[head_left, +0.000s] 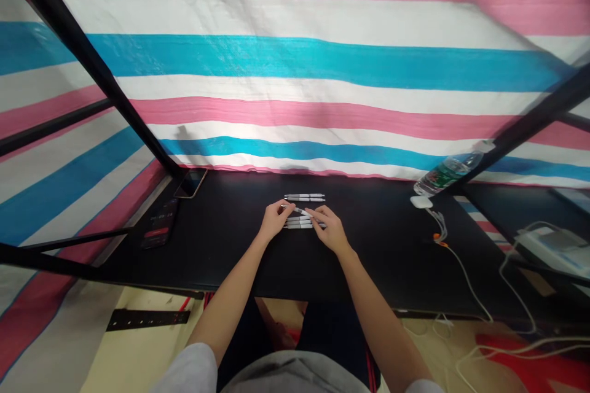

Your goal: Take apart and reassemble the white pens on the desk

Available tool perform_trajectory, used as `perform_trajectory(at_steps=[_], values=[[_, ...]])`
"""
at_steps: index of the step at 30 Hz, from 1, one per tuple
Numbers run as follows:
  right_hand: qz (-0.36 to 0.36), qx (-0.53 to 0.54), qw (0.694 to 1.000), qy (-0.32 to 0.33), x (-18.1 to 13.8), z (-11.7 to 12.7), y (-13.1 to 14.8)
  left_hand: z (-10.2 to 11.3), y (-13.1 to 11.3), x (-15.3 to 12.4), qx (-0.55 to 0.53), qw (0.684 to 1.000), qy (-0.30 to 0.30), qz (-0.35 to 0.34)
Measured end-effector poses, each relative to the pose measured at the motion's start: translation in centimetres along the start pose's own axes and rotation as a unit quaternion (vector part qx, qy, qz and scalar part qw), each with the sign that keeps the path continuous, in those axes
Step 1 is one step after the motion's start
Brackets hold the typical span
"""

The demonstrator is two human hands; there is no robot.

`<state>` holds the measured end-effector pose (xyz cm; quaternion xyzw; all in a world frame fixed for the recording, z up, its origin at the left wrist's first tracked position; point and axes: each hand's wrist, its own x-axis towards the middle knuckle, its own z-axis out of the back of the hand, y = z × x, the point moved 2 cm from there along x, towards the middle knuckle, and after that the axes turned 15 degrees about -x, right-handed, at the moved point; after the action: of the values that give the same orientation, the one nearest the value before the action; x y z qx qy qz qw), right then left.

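Note:
Between my two hands a white-and-grey pen (pixel 300 211) is held at a slant, just over the black table. My left hand (pixel 275 218) pinches its left end with thumb and fingers. At the other end, my right hand (pixel 329 228) closes its fingers on the same pen. Under and between the hands lie several similar pens (pixel 298 226) side by side, their right ends partly hidden by my right fingers. Farther back, a small group of pens (pixel 304 198) lies flat in a row, apart from my hands.
On the table (pixel 378 245) a phone with a lit display (pixel 159 224) lies at left, another phone (pixel 191 183) behind it. At right are a water bottle (pixel 445 175), a white charger (pixel 421 201) and cables (pixel 465 276). Black frame bars and striped sheeting (pixel 295 116) enclose the table.

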<state>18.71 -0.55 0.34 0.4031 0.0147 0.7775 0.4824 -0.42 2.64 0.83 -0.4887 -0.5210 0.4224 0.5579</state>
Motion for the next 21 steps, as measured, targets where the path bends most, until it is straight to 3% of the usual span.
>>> perform_trajectory(at_steps=[3, 6, 11, 16, 21], values=[[-0.036, 0.031, 0.999, 0.000, 0.1, 0.0, 0.0, 0.0, 0.0, 0.0, -0.023, 0.999, 0.020, 0.014], [-0.123, 0.075, 0.989, -0.011, 0.1, -0.1, -0.4, -0.1, -0.1, 0.0, -0.050, 0.998, 0.032, 0.030], [-0.273, 0.222, 0.936, -0.009, 0.1, -0.5, -1.3, -0.2, -0.2, -0.1, -0.078, 0.995, 0.041, 0.048], [-0.293, 0.389, 0.873, -0.008, 0.4, -0.7, -1.9, -0.2, 0.2, 0.0, -0.087, 0.994, 0.038, 0.055], [-0.333, 0.390, 0.858, -0.028, 0.3, -0.9, -2.3, -0.2, 0.1, 0.0, -0.091, 0.994, 0.040, 0.044]])
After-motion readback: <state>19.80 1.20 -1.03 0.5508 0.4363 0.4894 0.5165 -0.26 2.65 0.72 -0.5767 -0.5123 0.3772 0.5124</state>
